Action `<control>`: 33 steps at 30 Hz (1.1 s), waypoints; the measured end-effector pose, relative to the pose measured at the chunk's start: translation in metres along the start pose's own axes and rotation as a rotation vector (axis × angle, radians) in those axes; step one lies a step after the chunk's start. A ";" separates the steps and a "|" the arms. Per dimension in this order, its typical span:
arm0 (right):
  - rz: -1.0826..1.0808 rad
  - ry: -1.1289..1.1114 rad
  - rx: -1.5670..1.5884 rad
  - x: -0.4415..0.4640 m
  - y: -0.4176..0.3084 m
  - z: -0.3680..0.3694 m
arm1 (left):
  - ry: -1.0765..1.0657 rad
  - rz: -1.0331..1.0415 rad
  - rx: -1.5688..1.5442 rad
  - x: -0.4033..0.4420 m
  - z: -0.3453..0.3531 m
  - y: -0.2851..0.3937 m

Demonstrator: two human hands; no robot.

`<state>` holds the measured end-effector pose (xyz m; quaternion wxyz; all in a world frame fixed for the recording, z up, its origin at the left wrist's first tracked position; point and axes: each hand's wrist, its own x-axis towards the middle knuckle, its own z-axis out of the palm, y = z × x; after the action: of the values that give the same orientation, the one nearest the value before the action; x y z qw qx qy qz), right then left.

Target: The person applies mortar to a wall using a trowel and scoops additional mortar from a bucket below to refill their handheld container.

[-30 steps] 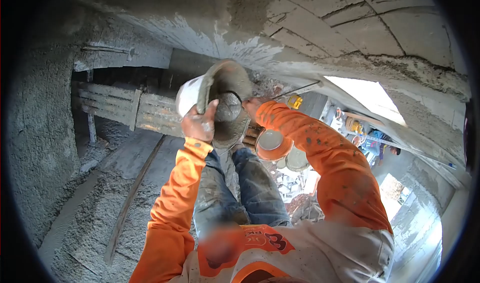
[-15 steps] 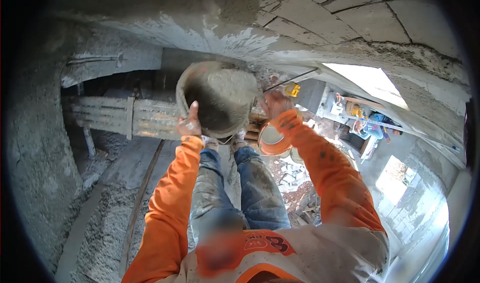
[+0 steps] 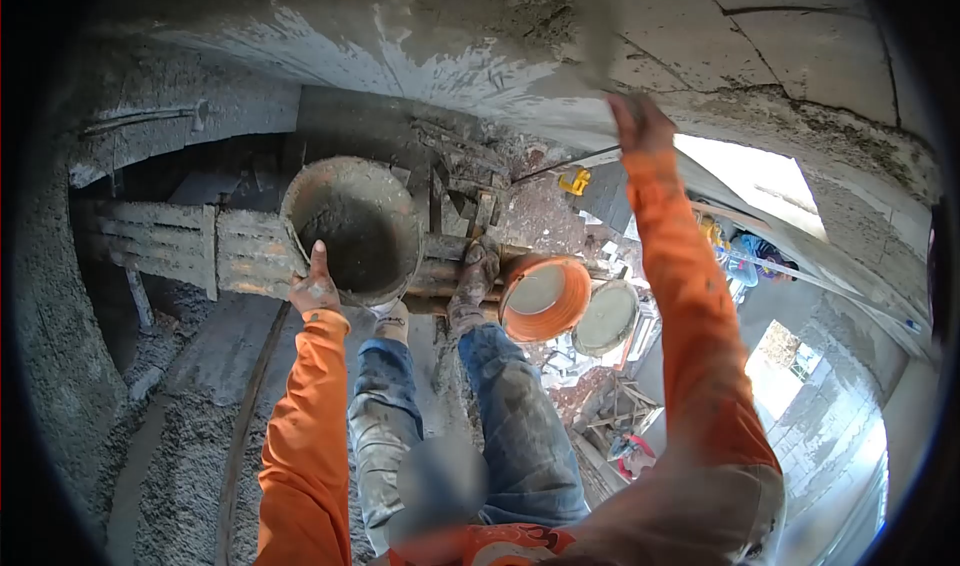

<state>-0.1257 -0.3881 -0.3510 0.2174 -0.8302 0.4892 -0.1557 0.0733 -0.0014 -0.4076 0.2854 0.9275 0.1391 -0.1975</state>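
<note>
My left hand (image 3: pixel 315 291) grips the near rim of a mortar-caked bucket (image 3: pixel 405 228), thumb up along its side. Grey wet mortar (image 3: pixel 350 231) lies inside. My right hand (image 3: pixel 642 124) is raised at arm's length close to the wall (image 3: pixel 480 66), fingers curled. A blurred grey streak shows beside that hand; what the fingers hold cannot be made out. Fresh wet mortar is smeared in pale strokes over the wall. To the right of my feet, an orange bucket (image 3: pixel 575 301) stands with grey material in it.
I stand on wooden planks (image 3: pixel 262 246). Another round container of grey material (image 3: pixel 607 318) sits beside the orange bucket. Lower down are rubble (image 3: pixel 565 371), a yellow object (image 3: pixel 575 181) and a person (image 3: pixel 750 256) in blue. A rough concrete wall rises at left.
My right hand has swung up and right, from beside the bucket to the wall. The bucket has shifted left with my left hand, and one foot has moved right.
</note>
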 end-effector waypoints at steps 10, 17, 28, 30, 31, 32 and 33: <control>-0.514 -0.745 -0.401 -0.089 -0.006 0.003 | -0.286 0.248 -0.132 -0.103 0.001 0.106; -0.386 -0.988 -0.264 -0.111 0.020 0.068 | -0.503 0.337 -0.152 -0.137 0.015 0.144; -0.422 -0.459 -0.244 -0.123 -0.002 0.010 | -0.223 0.410 -0.009 -0.105 0.014 0.095; -0.415 -0.469 -0.209 -0.127 -0.018 -0.018 | -0.167 0.181 -0.086 -0.111 -0.002 0.107; -0.396 -0.515 -0.165 -0.129 -0.030 -0.037 | -0.096 0.151 -0.113 -0.102 -0.002 0.089; -0.373 -0.613 -0.082 -0.133 -0.037 -0.053 | -0.023 0.117 -0.137 -0.092 -0.003 0.068; -0.345 -0.716 0.007 -0.134 -0.043 -0.065 | -0.039 0.080 -0.237 -0.091 -0.015 0.061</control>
<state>-0.1876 -0.2656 -0.2793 0.3477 -0.9012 0.2353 0.1076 0.0198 -0.0549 -0.3269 0.4032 0.8881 0.1190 -0.1859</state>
